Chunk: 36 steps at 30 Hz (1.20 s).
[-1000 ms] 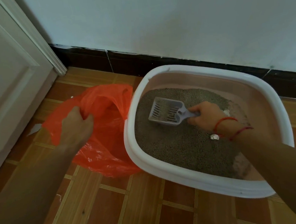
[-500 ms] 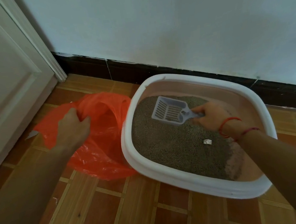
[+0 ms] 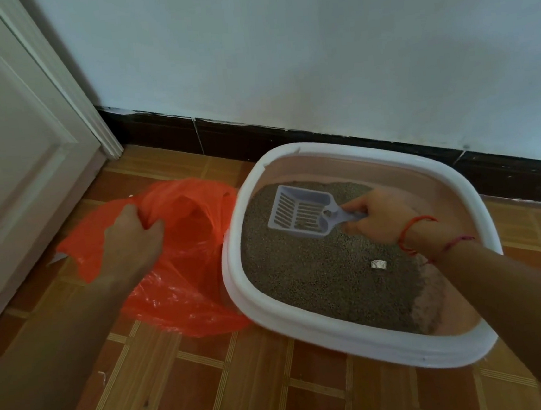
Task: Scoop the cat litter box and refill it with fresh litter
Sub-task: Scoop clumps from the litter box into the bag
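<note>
Orange bag [image 3: 183,279] lies just left of the litter box [image 3: 368,344], its mouth held open by the clenched left hand [image 3: 130,241]. Inside the box, the right hand [image 3: 379,217] grips the scoop [image 3: 303,211], handle toward the wrist, slotted end pointing bagward, nearer than the white clump [image 3: 378,264].
</note>
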{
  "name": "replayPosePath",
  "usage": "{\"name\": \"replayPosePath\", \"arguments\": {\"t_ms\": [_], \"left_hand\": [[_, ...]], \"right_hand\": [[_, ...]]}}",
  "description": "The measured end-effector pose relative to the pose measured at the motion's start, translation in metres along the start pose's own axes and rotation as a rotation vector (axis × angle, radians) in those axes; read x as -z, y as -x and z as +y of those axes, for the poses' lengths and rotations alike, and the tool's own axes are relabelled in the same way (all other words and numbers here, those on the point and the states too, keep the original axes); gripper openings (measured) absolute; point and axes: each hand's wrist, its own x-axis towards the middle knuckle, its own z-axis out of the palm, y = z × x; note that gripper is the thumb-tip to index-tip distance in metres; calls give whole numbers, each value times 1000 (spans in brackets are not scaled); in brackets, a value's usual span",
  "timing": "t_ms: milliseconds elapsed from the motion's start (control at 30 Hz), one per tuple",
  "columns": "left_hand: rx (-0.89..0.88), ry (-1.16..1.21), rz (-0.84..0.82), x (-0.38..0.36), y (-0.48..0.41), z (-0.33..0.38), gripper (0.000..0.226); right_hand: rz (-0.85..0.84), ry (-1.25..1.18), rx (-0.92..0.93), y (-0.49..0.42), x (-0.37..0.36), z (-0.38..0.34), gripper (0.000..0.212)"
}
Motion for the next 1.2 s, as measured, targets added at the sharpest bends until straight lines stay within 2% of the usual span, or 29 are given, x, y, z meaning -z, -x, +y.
{"name": "replayPosePath", "arguments": {"t_ms": [267, 433, 633, 833, 1033, 1200], "left_hand": [[-14, 28, 12, -2, -2, 5, 9], [-39, 40, 16, -1, -7, 3, 13], [-59, 6, 42, 10, -13, -7, 16], [-43, -13, 22, 15, -18, -21, 20], [16, 40, 32, 13, -19, -24, 31], [55, 110, 9, 10, -20, -34, 36]], "right_hand": [[-129, -85, 179, 0, 7, -43, 28], [-221, 56, 248, -16, -8, -83, 27], [-81, 280, 288, -52, -30, -136, 23], [-1, 387, 309, -67, -37, -180, 22], [-54, 477, 434, -52, -58, -210, 12], [-71, 554, 556, -35, -69, -221, 17]]}}
